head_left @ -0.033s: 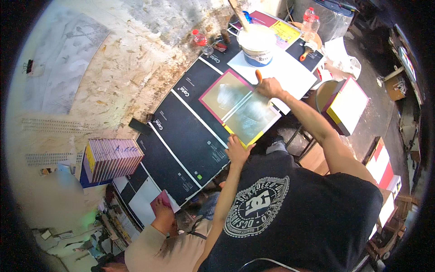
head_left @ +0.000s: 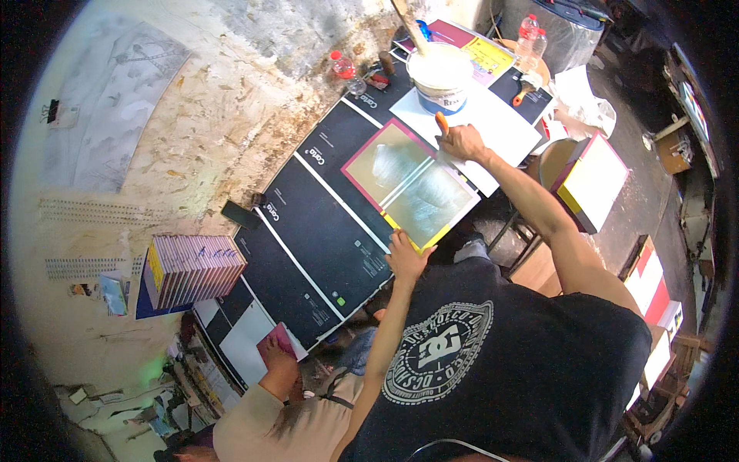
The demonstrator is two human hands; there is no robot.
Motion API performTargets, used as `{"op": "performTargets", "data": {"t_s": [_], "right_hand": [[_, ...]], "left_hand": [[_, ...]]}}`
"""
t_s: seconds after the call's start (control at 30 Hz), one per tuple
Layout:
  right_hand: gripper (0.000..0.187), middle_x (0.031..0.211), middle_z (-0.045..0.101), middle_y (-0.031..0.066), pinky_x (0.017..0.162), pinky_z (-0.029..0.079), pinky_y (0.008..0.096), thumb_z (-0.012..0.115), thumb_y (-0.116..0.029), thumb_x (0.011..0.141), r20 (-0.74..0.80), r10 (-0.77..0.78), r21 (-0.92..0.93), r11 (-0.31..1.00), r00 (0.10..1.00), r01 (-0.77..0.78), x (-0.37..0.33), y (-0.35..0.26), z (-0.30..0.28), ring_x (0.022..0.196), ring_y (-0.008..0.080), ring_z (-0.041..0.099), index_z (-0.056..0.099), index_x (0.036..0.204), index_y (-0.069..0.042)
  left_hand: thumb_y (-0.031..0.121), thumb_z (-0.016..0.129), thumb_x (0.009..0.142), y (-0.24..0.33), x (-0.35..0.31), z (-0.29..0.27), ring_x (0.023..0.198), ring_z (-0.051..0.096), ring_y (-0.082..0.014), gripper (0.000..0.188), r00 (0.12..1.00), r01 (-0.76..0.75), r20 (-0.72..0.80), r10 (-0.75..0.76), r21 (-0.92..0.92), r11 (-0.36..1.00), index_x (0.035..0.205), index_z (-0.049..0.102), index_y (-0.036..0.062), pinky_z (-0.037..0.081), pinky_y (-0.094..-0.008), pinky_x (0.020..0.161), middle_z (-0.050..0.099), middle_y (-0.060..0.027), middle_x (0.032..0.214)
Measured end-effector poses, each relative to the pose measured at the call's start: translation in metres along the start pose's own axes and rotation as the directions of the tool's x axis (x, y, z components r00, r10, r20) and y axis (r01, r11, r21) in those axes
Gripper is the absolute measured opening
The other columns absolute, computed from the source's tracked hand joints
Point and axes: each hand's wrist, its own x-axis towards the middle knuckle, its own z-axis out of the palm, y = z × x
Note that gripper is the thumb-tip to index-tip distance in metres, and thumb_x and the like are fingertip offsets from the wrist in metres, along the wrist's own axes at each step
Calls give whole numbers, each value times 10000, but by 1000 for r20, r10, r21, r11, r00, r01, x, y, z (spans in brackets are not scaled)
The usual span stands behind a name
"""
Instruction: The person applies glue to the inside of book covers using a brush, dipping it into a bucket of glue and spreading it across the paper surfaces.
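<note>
My right hand is closed round an orange-handled brush; its bristles are mostly hidden at the cover's far right edge. Below it lies an open book cover, inside up, with grey-beige boards, a narrow spine strip and pink and yellow borders. Whitish wet smears shine on both boards. My left hand rests on the cover's near yellow edge, fingers spread and thumb out toward the corner. A white bucket with pale paste and a wooden stick in it stands beyond my right hand.
The table is covered in black printed sheets. Stacked covers or books stand at left. A co-worker's hand rests on a pink piece at the lower left. A second brush, bottles and a stool with more covers surround me.
My right hand and the brush have shifted slightly toward the far side of the cover. My left hand stays on the near edge.
</note>
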Motion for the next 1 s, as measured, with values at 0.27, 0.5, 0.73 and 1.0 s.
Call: {"op": "performTargets", "data": {"t_s": [0.27, 0.5, 0.73, 1.0], "right_hand": [[470, 746, 678, 193, 719, 522, 508, 668, -529, 867, 12, -458, 393, 819, 889, 418, 55, -93, 31, 710, 440, 654, 654, 838, -60], [390, 754, 696, 148, 753, 485, 510, 616, -456, 915, 19, -389, -76, 918, 921, 390, 189, -57, 38, 742, 331, 691, 692, 825, -85], [354, 816, 707, 191, 759, 528, 499, 709, -443, 811, 208, -532, 313, 831, 821, 460, 152, -133, 28, 813, 389, 692, 710, 834, -89], [424, 731, 700, 174, 639, 547, 497, 656, -513, 860, 111, -430, 86, 902, 896, 422, 228, -83, 29, 708, 375, 701, 720, 826, -96]], "left_hand": [[685, 702, 769, -21, -3, 10, 1198, 543, -417, 987, 991, -55, -126, 46, -68, 996, 1381, 421, -35, 491, -534, 909, 478, -215, 1336], [646, 747, 749, -3, 3, 3, 1238, 533, -385, 991, 999, 48, -6, -49, -88, 995, 1393, 427, -36, 486, -521, 916, 450, -203, 1413], [605, 781, 734, 3, 1, 6, 1306, 485, -361, 982, 983, 178, 54, -175, -68, 982, 1433, 415, 20, 475, -555, 912, 436, -171, 1449], [607, 735, 772, 5, 8, -3, 1273, 502, -344, 946, 987, 148, 68, -143, -70, 987, 1440, 404, 24, 433, -506, 931, 455, -145, 1437]]}}
